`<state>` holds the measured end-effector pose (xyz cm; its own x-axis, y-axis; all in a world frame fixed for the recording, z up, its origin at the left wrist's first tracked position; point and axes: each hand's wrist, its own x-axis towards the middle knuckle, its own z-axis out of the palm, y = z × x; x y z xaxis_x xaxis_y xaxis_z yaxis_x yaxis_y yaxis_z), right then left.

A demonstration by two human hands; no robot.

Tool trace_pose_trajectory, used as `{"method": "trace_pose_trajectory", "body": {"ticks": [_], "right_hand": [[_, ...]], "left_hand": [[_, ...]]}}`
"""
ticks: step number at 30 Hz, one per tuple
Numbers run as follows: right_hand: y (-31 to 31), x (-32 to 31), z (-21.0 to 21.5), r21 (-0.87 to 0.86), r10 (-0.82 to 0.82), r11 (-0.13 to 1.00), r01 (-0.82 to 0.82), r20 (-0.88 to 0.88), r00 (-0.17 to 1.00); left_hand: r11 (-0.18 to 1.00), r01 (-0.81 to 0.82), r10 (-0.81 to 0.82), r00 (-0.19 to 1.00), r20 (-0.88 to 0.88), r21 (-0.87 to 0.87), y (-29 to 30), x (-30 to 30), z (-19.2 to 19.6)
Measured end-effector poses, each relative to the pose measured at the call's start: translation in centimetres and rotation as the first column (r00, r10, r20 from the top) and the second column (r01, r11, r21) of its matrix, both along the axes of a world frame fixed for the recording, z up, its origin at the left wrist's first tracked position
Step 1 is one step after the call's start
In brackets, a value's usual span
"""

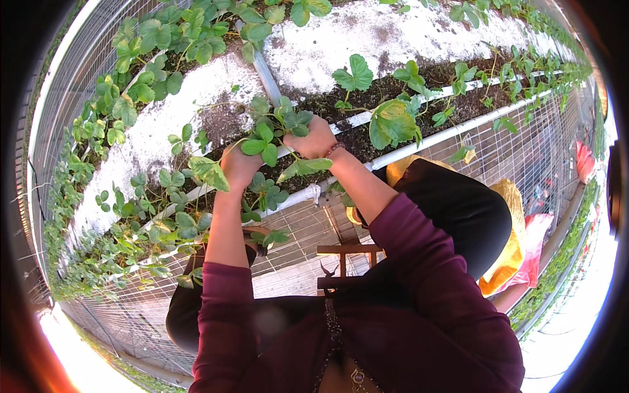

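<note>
Both my hands reach into a strawberry plant (263, 145) with rounded green leaves, growing at the near edge of a soil bed. My left hand (240, 166) is closed at the left side of the plant, and leaves cover its fingertips. On the other side, my right hand (313, 140), with a beaded bracelet at the wrist, is curled in among the stems. Whatever the fingers pinch is hidden by leaves and by the backs of my hands. A larger leaf (305, 168) hangs below my right wrist. Dark soil (321, 103) shows just beyond.
White pipe (432, 139) and wire mesh (298, 245) edge the bed on my side. A grey crossbar (266, 75) spans the white-covered bed (341, 42). More strawberry plants (393, 123) line both sides. A brown wooden frame (350, 250) and a yellow bag (514, 203) sit beside my legs.
</note>
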<state>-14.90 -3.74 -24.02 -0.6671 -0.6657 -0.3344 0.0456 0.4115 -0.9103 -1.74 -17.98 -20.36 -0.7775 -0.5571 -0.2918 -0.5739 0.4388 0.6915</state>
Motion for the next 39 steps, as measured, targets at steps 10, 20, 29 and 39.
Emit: {"method": "trace_pose_trajectory", "body": {"ticks": [10,20,29,39], "right_hand": [[-0.3,0.1,1.6,0.077,0.171,0.984,-0.158,-0.193,0.966],[0.2,1.2,-0.8,-0.029,0.017,0.999,-0.027,-0.309,0.951],[0.7,0.6,-1.5,-0.295,-0.257,0.924,0.245,-0.003,0.966],[1.7,-1.3,2.3,0.316,0.145,0.943,-0.101,-0.117,0.983]], "left_hand": [[0.994,0.019,-0.022,0.999,0.024,0.11,-1.3,-0.6,-3.0],[0.966,0.055,-0.034,0.996,-0.084,0.254,-1.0,-0.7,-2.5],[0.978,0.096,-0.106,0.993,0.047,0.183,-1.6,-1.1,-3.1],[0.946,0.045,-0.092,0.987,0.134,0.32,-3.3,0.3,-1.5]]}}
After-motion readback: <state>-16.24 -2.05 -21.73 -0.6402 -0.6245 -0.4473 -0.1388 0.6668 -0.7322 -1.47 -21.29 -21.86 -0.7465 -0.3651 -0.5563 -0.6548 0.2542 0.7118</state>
